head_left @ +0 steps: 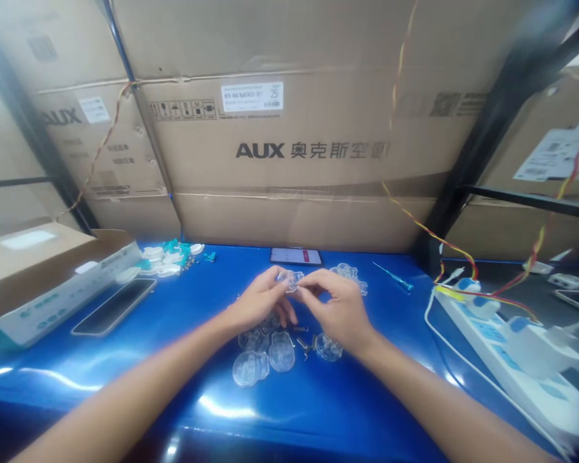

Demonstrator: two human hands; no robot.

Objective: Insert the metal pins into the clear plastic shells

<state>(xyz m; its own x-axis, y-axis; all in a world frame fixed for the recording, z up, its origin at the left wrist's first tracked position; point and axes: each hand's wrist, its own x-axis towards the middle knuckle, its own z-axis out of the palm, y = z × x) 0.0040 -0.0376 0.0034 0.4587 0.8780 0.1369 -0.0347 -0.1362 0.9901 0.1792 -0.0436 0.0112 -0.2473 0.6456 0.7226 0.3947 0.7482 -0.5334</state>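
Hands: left hand (260, 299) and right hand (335, 308) nearly closed, fingertips pinching a clear plastic piece (289, 279) above the blue tabletop (376, 411) | handling: I judge it light, stiff, slippery, perhaps brittle; hold by rim | clear pieces (265, 354) lie below

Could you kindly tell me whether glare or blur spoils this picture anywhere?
In the head view, white glare streaks the glossy blue tabletop, the black metal shelf post blurs toward the top right corner, and the wide lens bends the brown cardboard carton.

Glare streaks the blue workbench (212, 406); edges blur.
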